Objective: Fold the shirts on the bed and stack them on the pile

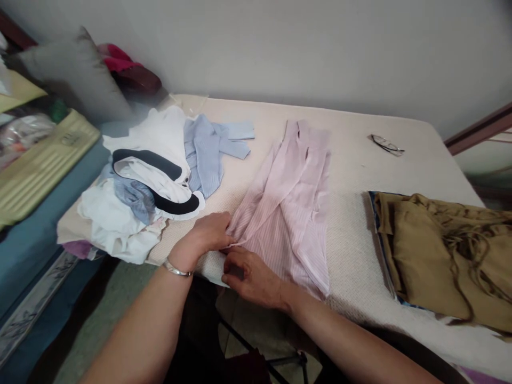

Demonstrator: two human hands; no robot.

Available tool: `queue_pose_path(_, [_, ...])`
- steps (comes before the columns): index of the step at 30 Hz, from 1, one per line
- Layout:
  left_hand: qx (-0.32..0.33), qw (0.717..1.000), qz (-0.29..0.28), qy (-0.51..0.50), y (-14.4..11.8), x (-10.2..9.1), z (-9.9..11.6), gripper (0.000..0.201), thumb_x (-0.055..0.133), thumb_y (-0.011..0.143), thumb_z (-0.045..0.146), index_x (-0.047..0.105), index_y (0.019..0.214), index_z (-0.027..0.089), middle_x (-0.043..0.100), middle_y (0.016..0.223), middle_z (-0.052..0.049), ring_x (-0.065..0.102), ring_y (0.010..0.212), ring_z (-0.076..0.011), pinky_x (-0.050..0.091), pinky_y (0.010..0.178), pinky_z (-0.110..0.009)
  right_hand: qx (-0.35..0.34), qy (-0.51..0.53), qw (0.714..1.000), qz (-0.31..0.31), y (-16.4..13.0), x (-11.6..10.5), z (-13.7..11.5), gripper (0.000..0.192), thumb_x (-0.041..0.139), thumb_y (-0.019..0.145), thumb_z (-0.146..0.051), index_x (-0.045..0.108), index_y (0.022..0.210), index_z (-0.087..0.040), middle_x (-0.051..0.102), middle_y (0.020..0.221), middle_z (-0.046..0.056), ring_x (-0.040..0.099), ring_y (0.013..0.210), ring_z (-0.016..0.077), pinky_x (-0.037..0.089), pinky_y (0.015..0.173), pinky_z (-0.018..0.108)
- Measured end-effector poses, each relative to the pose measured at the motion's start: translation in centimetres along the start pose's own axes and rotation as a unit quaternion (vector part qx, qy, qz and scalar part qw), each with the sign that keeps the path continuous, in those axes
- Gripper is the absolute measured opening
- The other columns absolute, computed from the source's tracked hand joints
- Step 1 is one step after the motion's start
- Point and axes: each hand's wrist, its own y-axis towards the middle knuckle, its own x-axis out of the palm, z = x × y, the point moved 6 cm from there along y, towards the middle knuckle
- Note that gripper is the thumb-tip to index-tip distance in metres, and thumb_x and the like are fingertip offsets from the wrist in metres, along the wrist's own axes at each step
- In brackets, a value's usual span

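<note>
— Hands first: what do we log?
— Left hand [210, 232] and right hand [250, 274] both pinched shut on the near corner of the pink striped shirt [290, 213].
— Shirt position?
— We see it flat on the table [352, 224], stretching away from both grips toward the wall.

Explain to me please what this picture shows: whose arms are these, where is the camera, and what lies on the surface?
The single picture comes from a camera worn on a person's head, looking down at their own bare hands. The left hand, with a silver bangle on its wrist, and the right hand both pinch the near edge of a pale pink striped shirt. It lies on a cream padded surface. To the left is a heap of white and light blue clothes; to the right, an olive-brown folded garment. A pair of eyeglasses lies farther back.
</note>
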Motion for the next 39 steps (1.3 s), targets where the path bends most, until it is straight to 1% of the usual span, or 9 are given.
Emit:
queue_pose_path(3, [0.007,0.998,0.055,-0.036,-0.1,-0.8,0.3,0.027,0.066,0.078,0.040,0.058,0.095,0.021,0.068,0.087,-0.006,0.062,0.076,-0.0230,0.034,0.060,-0.031,0.008,-0.049,0.999,-0.009,-0.1,-0.9,-0.6,0.007,0.066,0.082,-0.016,0.062,0.084,-0.020,0.067,0.097,0.004,0.061,0.094,0.0198,0.047,0.084,0.033])
queue_pose_path(7, [0.125,0.988,-0.024,-0.087,-0.1,0.2,2.1,0.016,0.063,0.083,0.036,0.059,0.086,0.021,0.067,0.080,-0.002,0.059,0.072,-0.0186,0.035,0.062,-0.029,0.035,-0.077,0.996,-0.017,-0.2,-4.9,-1.4,0.002,0.065,0.086,-0.021,0.066,0.085,-0.020,0.068,0.083,0.002,0.060,0.077,0.0162,0.044,0.073,0.030])
queue_pose_path(9, [0.140,0.986,-0.042,-0.078,-0.1,0.5,2.4,0.014,0.059,0.086,0.034,0.059,0.082,0.021,0.067,0.080,-0.003,0.058,0.072,-0.0185,0.034,0.062,-0.030,0.046,-0.083,0.995,0.019,-0.1,-7.8,-1.4,0.010,0.060,0.090,-0.022,0.067,0.084,-0.020,0.068,0.079,0.001,0.059,0.073,0.0151,0.043,0.071,0.029])
queue_pose_path(12, [0.116,0.990,0.000,-0.075,0.1,-0.1,2.3,0.019,0.047,0.092,0.027,0.061,0.080,0.019,0.068,0.083,-0.006,0.059,0.076,-0.0190,0.036,0.066,-0.030,0.058,-0.112,0.988,0.091,-0.1,-11.2,-0.5,0.015,0.054,0.094,-0.021,0.066,0.085,-0.019,0.068,0.081,0.001,0.059,0.076,0.0153,0.042,0.071,0.029])
queue_pose_path(16, [0.136,0.984,-0.045,-0.102,0.2,0.0,3.1,0.024,0.042,0.093,0.021,0.062,0.081,0.019,0.068,0.084,-0.006,0.059,0.077,-0.0176,0.039,0.069,-0.029,0.007,-0.177,0.982,0.071,-0.1,-10.5,1.2,0.022,0.053,0.089,-0.012,0.067,0.104,-0.020,0.069,0.101,0.006,0.060,0.093,0.0189,0.044,0.083,0.033])
queue_pose_path(20, [0.146,0.983,-0.064,-0.088,0.1,0.1,3.3,0.023,0.044,0.091,0.021,0.061,0.076,0.018,0.065,0.078,-0.005,0.056,0.073,-0.0170,0.037,0.067,-0.029,0.004,-0.247,0.969,0.013,-0.2,-9.4,2.3,0.027,0.049,0.086,-0.006,0.069,0.101,-0.017,0.068,0.101,0.009,0.061,0.093,0.0207,0.045,0.085,0.035])
queue_pose_path(29, [0.181,0.977,-0.076,-0.080,0.3,0.6,3.1,0.024,0.052,0.088,0.034,0.063,0.072,0.020,0.063,0.073,-0.002,0.053,0.068,-0.0157,0.032,0.062,-0.028,0.092,-0.185,0.969,0.133,-2.4,-18.8,0.7,0.023,0.047,0.091,-0.016,0.069,0.088,-0.019,0.069,0.085,0.001,0.062,0.082,0.0150,0.043,0.075,0.028])
queue_pose_path(33, [0.156,0.981,-0.099,-0.055,0.8,1.3,2.5,0.025,0.054,0.087,0.038,0.065,0.073,0.021,0.065,0.074,-0.002,0.055,0.069,-0.0163,0.032,0.062,-0.028,0.179,-0.256,0.948,0.059,-3.3,-18.0,2.1,0.019,0.063,0.084,-0.027,0.061,0.066,-0.019,0.062,0.068,0.001,0.055,0.066,0.0141,0.037,0.062,0.028])
queue_pose_path(39, [0.016,0.999,0.028,-0.007,1.5,-1.0,-0.4,0.026,0.048,0.090,0.039,0.060,0.075,0.022,0.064,0.075,-0.003,0.056,0.071,-0.0186,0.032,0.063,-0.029,0.256,-0.352,0.899,-0.045,-4.2,-15.3,3.3,0.027,0.079,0.072,-0.043,0.065,0.070,-0.020,0.069,0.079,0.009,0.062,0.073,0.0213,0.040,0.062,0.031])
